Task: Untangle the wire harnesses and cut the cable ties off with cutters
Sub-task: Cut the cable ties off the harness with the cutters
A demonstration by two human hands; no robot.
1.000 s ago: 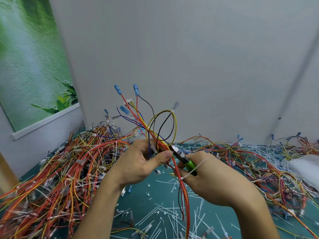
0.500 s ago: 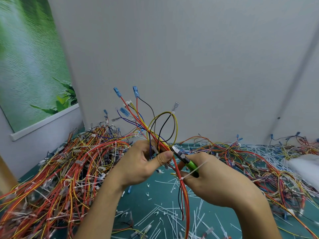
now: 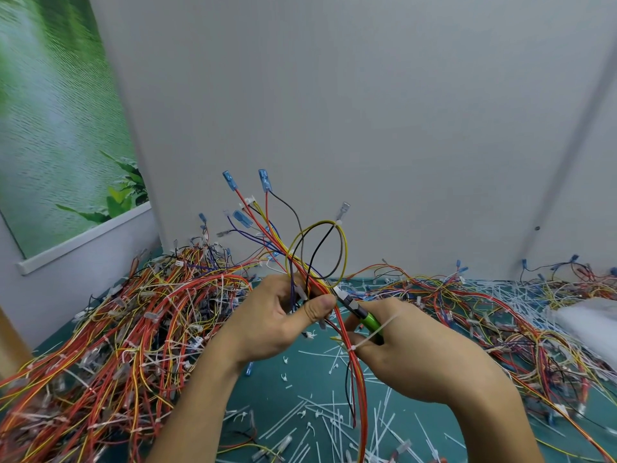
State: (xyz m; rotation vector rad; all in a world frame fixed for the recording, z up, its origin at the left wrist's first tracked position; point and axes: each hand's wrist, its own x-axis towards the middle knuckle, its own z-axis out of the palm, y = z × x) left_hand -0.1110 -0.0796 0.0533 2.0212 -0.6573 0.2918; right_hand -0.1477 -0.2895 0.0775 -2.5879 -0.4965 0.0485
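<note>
Left hand (image 3: 277,325) pinched the wire harness (image 3: 319,279) up above the teal table (image 3: 300,389), right hand (image 3: 424,355) clenched the green cutters (image 3: 359,312), nose against the bundle beside the thumb, and the smart play was biting only white cable tie (image 3: 374,334), never insulation.

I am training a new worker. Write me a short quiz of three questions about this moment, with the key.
1. True or false: the right hand holds the cutters.
2. Which colour is the cutters' handle? A red, B green, C blue.
3. Fill in: the left hand grips the ___.

Key: 1 true; 2 B; 3 harness.
</note>
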